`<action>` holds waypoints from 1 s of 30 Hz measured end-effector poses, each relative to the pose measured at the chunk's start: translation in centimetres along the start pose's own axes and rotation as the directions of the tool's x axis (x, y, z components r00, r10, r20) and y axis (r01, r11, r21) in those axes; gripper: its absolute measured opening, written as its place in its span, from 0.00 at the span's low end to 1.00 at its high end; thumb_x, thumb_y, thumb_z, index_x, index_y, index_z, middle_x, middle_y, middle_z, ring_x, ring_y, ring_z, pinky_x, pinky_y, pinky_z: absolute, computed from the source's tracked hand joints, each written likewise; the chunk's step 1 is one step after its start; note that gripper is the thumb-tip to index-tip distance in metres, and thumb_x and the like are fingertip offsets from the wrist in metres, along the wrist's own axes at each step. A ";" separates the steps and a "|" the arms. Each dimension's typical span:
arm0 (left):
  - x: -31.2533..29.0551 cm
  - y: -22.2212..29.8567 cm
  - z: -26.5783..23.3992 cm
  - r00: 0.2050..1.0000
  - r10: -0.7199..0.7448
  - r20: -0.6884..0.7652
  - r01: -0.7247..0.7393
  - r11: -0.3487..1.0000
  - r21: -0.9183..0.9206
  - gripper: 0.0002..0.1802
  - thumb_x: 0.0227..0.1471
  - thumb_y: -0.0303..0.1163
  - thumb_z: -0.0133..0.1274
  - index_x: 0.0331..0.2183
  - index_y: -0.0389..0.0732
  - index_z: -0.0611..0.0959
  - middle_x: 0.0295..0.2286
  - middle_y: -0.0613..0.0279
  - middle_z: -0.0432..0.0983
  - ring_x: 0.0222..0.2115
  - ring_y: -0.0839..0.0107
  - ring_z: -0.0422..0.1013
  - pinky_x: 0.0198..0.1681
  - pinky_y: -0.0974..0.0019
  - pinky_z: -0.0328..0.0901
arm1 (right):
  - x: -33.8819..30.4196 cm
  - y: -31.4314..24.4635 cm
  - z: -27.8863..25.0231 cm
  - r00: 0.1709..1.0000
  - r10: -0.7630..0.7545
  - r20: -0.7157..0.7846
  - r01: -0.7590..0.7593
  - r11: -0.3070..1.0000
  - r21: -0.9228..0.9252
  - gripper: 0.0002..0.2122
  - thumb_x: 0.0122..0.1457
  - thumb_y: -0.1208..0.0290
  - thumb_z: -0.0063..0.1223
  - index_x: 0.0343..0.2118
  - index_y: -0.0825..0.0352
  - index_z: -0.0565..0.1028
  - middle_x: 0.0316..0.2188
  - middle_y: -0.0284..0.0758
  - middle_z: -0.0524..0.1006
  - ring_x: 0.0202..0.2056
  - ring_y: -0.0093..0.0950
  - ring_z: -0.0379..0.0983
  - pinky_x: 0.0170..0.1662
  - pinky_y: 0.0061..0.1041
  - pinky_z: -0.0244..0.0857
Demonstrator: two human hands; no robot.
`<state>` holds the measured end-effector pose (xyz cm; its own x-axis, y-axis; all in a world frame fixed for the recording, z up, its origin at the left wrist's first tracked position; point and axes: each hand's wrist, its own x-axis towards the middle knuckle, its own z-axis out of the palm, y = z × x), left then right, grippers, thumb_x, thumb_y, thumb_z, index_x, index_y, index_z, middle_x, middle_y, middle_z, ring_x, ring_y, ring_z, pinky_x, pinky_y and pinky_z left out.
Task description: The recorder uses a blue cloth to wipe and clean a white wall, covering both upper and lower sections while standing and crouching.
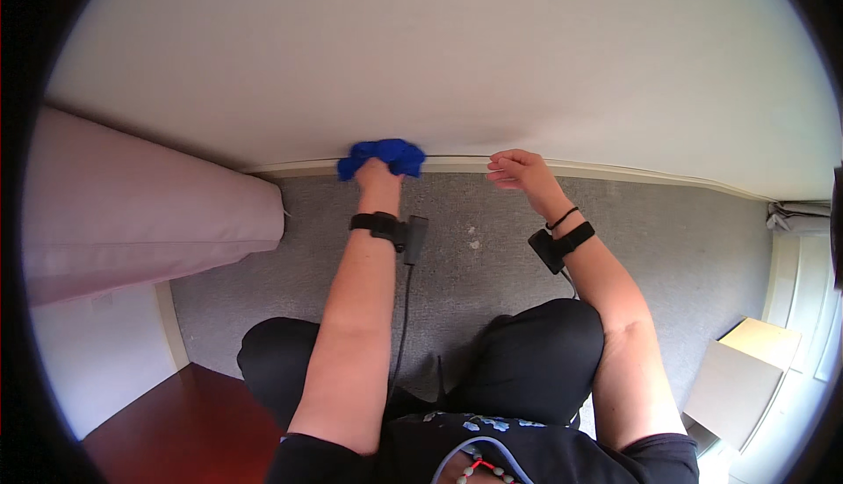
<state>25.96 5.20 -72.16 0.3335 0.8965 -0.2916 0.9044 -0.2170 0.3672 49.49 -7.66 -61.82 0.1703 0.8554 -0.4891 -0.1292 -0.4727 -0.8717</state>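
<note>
A bright blue cloth is bunched under and around my left hand, pressed along the top of the pale baseboard at the foot of the wall. Most of my left fingers are hidden by the cloth. To the right, my right hand hovers near the same baseboard with its fingers loosely stretched and nothing in them. Both wrists wear black straps with small dark devices; a cable runs down from the left one.
The white wall rises ahead. Grey carpet lies below, with small pale marks. A pink fabric-covered piece stands at left, above a dark red surface. A box-like cabinet is at lower right, near a curtain.
</note>
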 end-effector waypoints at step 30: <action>-4.4 14.8 5.7 0.837 0.294 0.462 0.296 0.467 -0.833 0.30 0.53 0.43 0.49 0.54 0.41 0.65 0.53 0.59 0.62 0.52 0.63 0.59 0.52 0.55 0.54 | 2.3 8.7 -7.3 0.929 -0.293 -0.228 0.060 0.724 -0.687 0.10 0.50 0.68 0.58 0.32 0.68 0.75 0.27 0.34 0.77 0.29 0.27 0.75 0.33 0.28 0.71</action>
<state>39.43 -4.14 -70.44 0.6681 0.5079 -0.5439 0.2997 0.4853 0.8214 55.89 -11.31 -70.79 0.4187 0.8845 -0.2058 0.5877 -0.4367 -0.6811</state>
